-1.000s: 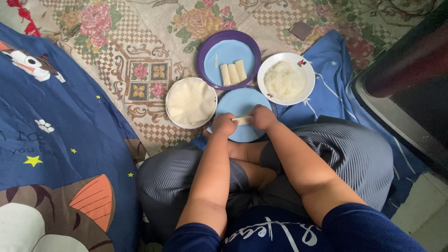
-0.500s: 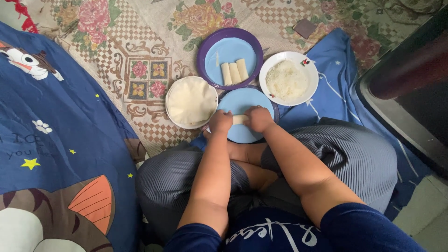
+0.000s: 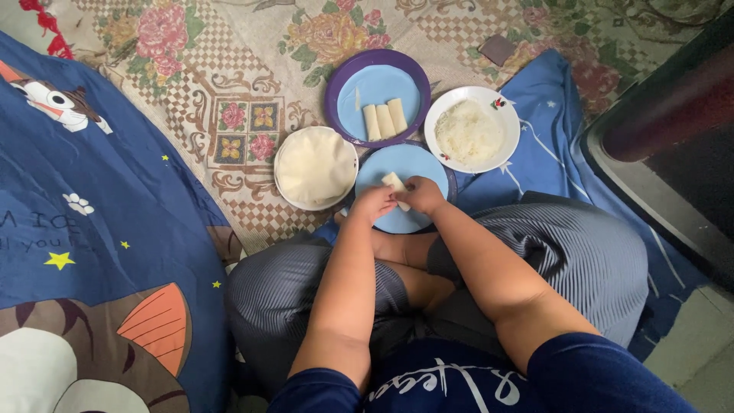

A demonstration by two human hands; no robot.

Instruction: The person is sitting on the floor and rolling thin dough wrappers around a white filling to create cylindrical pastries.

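Both hands, left (image 3: 372,203) and right (image 3: 421,195), pinch the roll (image 3: 396,186) over the blue plate (image 3: 417,164); it has tilted since, half-lifted, wrapping looks nearly finished.

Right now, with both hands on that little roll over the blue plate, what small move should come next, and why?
Probably set the roll beside the three finished rolls on the purple plate. Both the left hand and right hand hold it, and it already looks rolled up.
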